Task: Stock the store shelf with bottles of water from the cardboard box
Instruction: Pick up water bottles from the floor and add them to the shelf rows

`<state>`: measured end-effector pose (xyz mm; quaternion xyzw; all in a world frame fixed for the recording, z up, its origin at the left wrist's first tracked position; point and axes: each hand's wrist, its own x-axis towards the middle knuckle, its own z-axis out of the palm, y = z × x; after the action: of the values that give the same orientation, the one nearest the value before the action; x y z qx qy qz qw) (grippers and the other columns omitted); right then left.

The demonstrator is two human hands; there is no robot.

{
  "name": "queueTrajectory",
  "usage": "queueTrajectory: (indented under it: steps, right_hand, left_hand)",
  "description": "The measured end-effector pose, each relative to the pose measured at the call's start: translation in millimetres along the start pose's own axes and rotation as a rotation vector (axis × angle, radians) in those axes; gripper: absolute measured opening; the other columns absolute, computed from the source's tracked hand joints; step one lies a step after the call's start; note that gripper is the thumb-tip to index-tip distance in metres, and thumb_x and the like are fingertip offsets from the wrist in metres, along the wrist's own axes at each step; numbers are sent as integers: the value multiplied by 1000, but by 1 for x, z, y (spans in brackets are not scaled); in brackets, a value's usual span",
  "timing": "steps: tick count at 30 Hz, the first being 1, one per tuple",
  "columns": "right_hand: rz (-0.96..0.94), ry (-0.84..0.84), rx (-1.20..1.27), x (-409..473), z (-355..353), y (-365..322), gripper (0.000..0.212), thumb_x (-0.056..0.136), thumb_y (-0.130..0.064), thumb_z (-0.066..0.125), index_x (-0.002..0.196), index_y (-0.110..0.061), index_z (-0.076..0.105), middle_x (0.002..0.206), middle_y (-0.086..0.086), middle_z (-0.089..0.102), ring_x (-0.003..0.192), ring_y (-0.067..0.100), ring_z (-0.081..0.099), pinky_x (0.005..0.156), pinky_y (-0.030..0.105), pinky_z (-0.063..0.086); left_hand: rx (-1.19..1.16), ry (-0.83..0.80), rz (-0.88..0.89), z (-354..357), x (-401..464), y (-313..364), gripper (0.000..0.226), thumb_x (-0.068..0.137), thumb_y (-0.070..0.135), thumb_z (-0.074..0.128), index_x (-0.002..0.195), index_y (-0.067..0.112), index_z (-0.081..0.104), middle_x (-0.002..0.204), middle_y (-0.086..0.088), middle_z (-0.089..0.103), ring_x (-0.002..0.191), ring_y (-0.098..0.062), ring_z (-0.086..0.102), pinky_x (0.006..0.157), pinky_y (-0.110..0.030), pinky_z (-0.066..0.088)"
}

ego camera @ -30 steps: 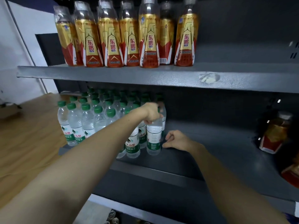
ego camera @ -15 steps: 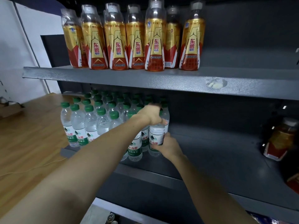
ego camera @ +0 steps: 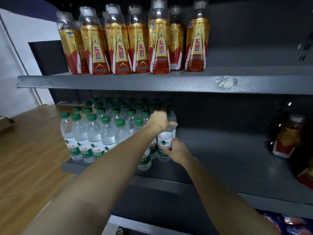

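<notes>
Several green-capped water bottles (ego camera: 94,133) stand in rows on the left of the dark lower shelf (ego camera: 220,158). At the right end of the rows stands one water bottle (ego camera: 164,141) with a white and green label. My left hand (ego camera: 160,120) grips its top, covering the cap. My right hand (ego camera: 177,150) holds its lower body from the right, fingers curled on the label. The cardboard box is out of view.
Gold and red drink bottles (ego camera: 159,41) line the upper shelf (ego camera: 152,82). Another such bottle (ego camera: 288,136) stands at the lower shelf's far right. The lower shelf between it and the water is bare. A wooden floor (ego camera: 30,158) lies to the left.
My right hand moved from resting on the shelf beside the bottle to holding its lower body. The bottle shifted slightly back toward the rows. My left hand stayed on its top.
</notes>
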<state>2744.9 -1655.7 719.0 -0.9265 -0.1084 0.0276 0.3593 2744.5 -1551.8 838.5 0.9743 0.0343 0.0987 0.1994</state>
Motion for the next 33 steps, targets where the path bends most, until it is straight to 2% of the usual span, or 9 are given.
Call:
queueTrajectory:
  steps: [2,5,8,11,15,18,23,28,33]
  right_hand:
    - [4,6,9,-4,-5,2,53,78,-35,79,118,-14,51,112,1,65,102,21,62,81,33,51]
    - [20,17,-29,-17,-14,6,39,80,-32,78,98,-16,47,87,-6,55,86,17,53,62,23,40]
    - [87,49,-84,-34,-19,12,30,86,-34,71,95,-15,50,97,6,61,91,24,58,76,33,48]
    - [160,148,-87,-56,-23,12,20,88,-33,66,94,-17,55,101,8,66,94,26,61,85,36,52]
    - [229,247,-122,-96,-25,6,13,89,-28,62,88,-19,53,100,10,67,96,31,61,82,33,50]
    - [316,285,-112,-137,-19,9,13,89,-25,62,87,-18,51,98,11,65,94,31,61,80,34,48]
    - [480,291,-135,-225,8,38,11,88,-20,63,89,-14,54,93,11,66,94,31,62,71,29,40]
    - [724,273,-68,-329,51,82,20,91,-18,59,107,-5,60,107,16,68,103,33,61,82,35,46]
    - [999,313,68,-444,112,131,20,87,-19,62,103,-8,63,106,14,70,103,32,63,81,31,46]
  left_hand:
    - [-54,18,-28,0,-3,-1,72,76,49,78,122,0,54,113,-17,64,103,-31,62,80,-31,46]
    - [-131,15,-48,-2,-8,-5,60,77,38,82,115,-1,57,115,-16,61,103,-31,62,84,-33,51]
    - [-102,31,-24,-6,-17,-13,49,82,24,77,118,1,52,119,-17,57,106,-34,60,86,-37,52]
    - [-91,45,76,-7,-32,-20,24,88,13,60,109,2,55,110,-18,59,99,-36,61,73,-36,50]
    - [-178,-114,283,3,-60,-22,11,89,19,57,82,10,57,90,-14,66,85,-33,63,74,-38,54]
    - [-172,-222,411,24,-85,-22,14,86,20,60,74,20,51,91,-8,66,86,-29,60,79,-36,51]
    - [-199,-441,512,84,-142,-9,21,85,22,63,69,23,50,86,-5,64,83,-29,61,74,-33,51]
    - [-131,-705,683,157,-226,12,18,90,24,60,76,18,51,90,-7,63,85,-30,62,65,-31,43]
    - [-26,-892,787,240,-335,14,27,94,31,57,75,17,46,89,-11,63,80,-30,58,70,-36,50]
